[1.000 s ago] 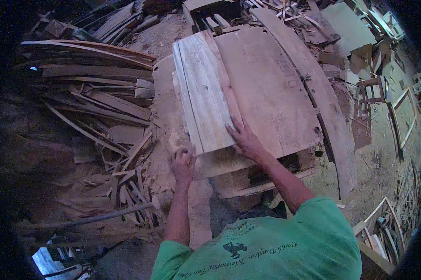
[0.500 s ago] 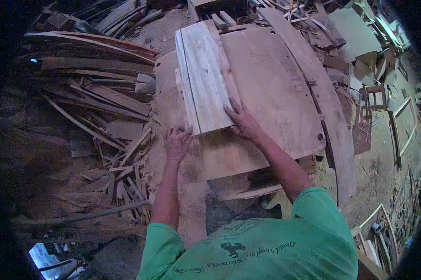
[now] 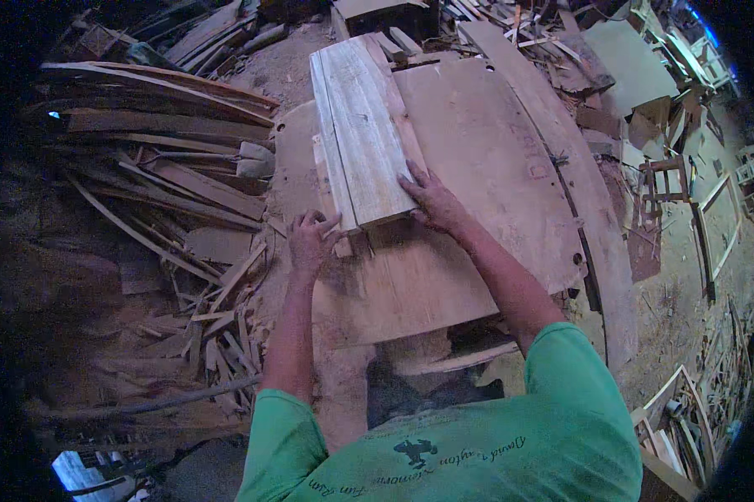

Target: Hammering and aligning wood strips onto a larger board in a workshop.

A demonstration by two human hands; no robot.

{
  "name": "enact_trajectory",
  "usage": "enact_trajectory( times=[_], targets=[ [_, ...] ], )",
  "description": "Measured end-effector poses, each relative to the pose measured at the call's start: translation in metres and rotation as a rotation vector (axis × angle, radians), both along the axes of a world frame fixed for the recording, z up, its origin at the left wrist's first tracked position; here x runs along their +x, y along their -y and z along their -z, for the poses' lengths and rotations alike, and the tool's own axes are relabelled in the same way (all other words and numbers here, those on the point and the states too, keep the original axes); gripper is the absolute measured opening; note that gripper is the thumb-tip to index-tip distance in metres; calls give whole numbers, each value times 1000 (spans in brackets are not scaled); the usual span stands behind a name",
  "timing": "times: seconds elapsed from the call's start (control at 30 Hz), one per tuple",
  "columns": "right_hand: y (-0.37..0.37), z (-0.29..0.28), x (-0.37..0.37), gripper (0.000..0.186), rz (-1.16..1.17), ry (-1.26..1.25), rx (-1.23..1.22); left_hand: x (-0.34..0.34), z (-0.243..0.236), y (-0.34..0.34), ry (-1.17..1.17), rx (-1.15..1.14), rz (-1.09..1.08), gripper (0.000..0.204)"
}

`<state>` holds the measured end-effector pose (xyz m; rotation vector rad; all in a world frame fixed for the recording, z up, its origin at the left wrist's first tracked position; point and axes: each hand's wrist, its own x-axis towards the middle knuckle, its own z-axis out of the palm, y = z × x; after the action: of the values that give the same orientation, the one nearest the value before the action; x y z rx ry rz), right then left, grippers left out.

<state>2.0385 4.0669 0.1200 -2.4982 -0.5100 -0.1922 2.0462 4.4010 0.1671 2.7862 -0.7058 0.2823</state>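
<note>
A pale, long, rectangular wooden board (image 3: 364, 125) was laid lengthwise over a wide, flat, brown wooden panel (image 3: 485, 159). Its near right corner was touched by the bare right hand (image 3: 435, 202), whose fingers were slightly spread. The bare left hand (image 3: 311, 238) was placed at the near left corner with its fingers bent; whether the board was pinched by them could not be told.

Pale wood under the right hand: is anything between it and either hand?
Nothing visible: the right hand lies on the pale wood at its near right corner; the left hand is at the near left corner, contact there unclear.
</note>
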Motion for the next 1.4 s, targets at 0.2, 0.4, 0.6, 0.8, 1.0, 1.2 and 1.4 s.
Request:
enact_trajectory(
  times=[0.2,0.4,0.6,0.8,1.0,1.2,1.4],
  targets=[
    [3,2,37,94,-15,43,-7,36,4,1,5,-22,-12,37],
    [0,5,70,95,21,75,-31,91,8,3,-39,-81,-17,33],
    [0,-1,105,91,42,33,-63,144,6,2,56,16,24,31],
    [-7,-17,129,87,83,-21,-90,194,3,4,61,-47,49,27],
    [-7,-22,154,86,136,-105,-151,230,-4,11,162,21,51,20],
    [22,-20,168,85,146,-136,-159,266,-27,7,125,-159,137,18],
    [43,-30,192,75,273,-331,21,280,-54,11,-1,-191,124,20]
  ],
)
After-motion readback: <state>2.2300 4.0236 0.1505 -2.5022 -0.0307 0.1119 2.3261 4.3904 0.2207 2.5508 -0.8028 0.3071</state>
